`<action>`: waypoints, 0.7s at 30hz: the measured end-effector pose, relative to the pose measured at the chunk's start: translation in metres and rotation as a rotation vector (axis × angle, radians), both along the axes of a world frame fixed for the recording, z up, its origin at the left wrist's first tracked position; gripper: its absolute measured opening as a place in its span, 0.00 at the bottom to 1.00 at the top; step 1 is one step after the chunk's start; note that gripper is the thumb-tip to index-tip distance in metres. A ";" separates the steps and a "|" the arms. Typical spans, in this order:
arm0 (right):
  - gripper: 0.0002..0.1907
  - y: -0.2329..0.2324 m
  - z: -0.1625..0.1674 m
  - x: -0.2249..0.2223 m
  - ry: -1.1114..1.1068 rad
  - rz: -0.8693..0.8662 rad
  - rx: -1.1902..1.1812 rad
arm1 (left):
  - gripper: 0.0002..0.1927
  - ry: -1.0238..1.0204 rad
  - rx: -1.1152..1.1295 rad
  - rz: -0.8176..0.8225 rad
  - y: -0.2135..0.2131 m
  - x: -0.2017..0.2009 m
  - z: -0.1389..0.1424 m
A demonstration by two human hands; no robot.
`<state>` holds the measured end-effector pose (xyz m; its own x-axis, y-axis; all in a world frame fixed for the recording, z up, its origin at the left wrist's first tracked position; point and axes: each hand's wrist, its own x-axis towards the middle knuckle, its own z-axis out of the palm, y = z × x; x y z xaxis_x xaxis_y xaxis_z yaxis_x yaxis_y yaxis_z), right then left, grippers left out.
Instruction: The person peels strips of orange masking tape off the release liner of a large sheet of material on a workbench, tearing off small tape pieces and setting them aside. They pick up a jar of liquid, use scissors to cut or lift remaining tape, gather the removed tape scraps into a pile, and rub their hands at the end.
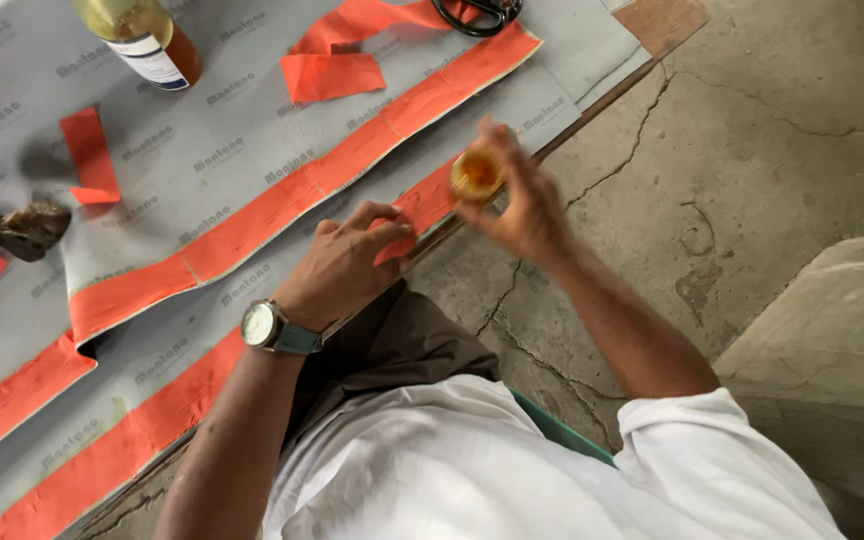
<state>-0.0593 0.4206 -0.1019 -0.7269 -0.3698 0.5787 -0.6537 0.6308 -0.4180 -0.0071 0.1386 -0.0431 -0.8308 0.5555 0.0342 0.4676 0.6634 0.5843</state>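
The right hand [517, 205] held a small round amber-filled cap [477, 173], fingers curled about it, just above the desk's [652, 25] near edge. Beside it the left hand [347, 265], wearing a wristwatch [264, 324], pressed down with bent fingers on an orange strip [252, 225] lying over the grey sheet [202, 130]. Farther off stood a bottle [147, 35], with scissors [477, 15] to the right and a stone [27, 230] at the left.
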 end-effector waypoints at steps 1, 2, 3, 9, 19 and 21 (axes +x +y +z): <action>0.56 0.012 0.003 -0.010 -0.050 -0.076 -0.019 | 0.17 -0.033 -0.008 0.004 -0.001 -0.002 0.000; 0.57 0.023 0.004 -0.017 -0.105 -0.150 -0.040 | 0.17 -0.070 -0.019 0.011 -0.003 -0.002 -0.001; 0.57 0.033 0.004 -0.023 -0.089 -0.161 -0.050 | 0.17 -0.065 -0.006 0.006 -0.004 -0.003 -0.001; 0.58 0.035 0.003 -0.038 -0.057 0.017 -0.082 | 0.16 0.018 0.061 -0.031 -0.006 -0.006 -0.005; 0.57 -0.012 0.014 -0.008 -0.177 0.160 -0.191 | 0.09 0.063 0.185 0.137 -0.033 0.006 -0.001; 0.58 -0.036 0.010 -0.007 -0.183 0.223 -0.136 | 0.07 0.073 0.164 0.144 -0.031 0.007 -0.003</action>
